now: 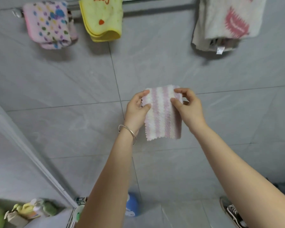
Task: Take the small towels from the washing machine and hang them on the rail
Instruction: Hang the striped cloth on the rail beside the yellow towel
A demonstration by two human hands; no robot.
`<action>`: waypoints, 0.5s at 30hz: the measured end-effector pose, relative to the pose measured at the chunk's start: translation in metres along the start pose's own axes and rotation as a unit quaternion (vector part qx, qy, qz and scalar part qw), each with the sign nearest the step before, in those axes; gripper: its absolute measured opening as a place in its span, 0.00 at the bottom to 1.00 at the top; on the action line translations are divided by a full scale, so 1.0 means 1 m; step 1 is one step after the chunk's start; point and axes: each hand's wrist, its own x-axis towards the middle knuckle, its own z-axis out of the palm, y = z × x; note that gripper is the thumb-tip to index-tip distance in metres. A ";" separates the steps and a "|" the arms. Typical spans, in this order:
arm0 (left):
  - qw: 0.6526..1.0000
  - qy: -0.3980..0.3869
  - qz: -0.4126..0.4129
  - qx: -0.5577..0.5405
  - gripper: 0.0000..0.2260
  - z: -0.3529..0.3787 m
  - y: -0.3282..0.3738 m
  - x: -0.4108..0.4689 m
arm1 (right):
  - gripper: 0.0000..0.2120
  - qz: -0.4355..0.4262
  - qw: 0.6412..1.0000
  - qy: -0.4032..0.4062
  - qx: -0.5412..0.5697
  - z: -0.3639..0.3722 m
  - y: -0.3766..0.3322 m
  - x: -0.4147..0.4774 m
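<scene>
A small towel with pink and white stripes (161, 117) hangs in front of the grey tiled wall, held up by both hands. My left hand (136, 111) pinches its upper left edge and my right hand (187, 107) pinches its upper right edge. The metal rail (155, 2) runs along the top of the view, well above the hands. Three towels hang on it: a pink dotted towel (48, 25) at the left, a yellow towel (102, 18) beside it, and a white towel with a pink pattern (229, 20) at the right. The washing machine is not in view.
A bare stretch of rail lies between the yellow and white towels. A white door frame (31, 153) slants down the left side. Bottles and boxes (30, 209) sit at the bottom left, a blue container (132, 204) at bottom centre, a shoe (232, 211) at bottom right.
</scene>
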 end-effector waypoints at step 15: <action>0.986 0.110 0.126 0.019 0.16 0.078 0.036 0.097 | 0.10 -0.130 0.989 -0.065 -0.005 -0.048 -0.007 0.134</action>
